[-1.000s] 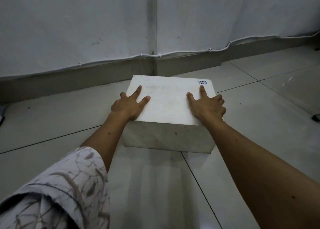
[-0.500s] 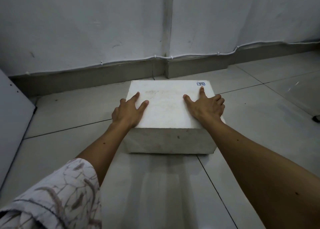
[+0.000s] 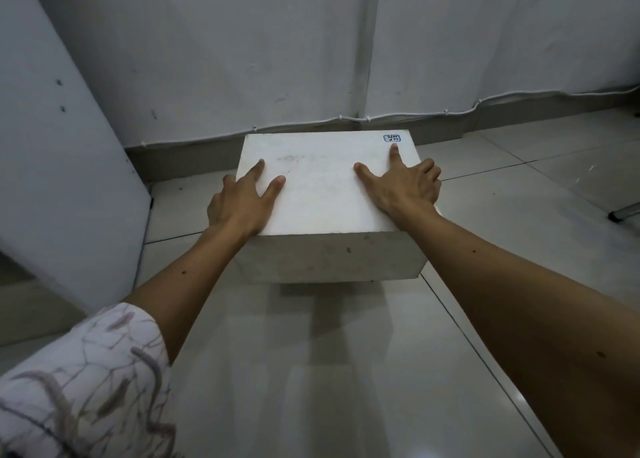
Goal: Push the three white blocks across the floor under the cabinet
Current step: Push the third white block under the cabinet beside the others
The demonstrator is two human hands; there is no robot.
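White block (image 3: 325,194) on tiled floor (image 3: 346,371), far edge just beside the skirting w/ cable. Left hand (image 3: 239,204) and right hand (image 3: 403,187) press flat on top, fingers spread, clamping nothing. Risk: block jams against skirting; cabinet possibly the grey panel (image 3: 59,180) at left.

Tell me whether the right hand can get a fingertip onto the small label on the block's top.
Probably yes: the right hand rests on the white block, its forefinger pointing just short of the label, with bare surface between.
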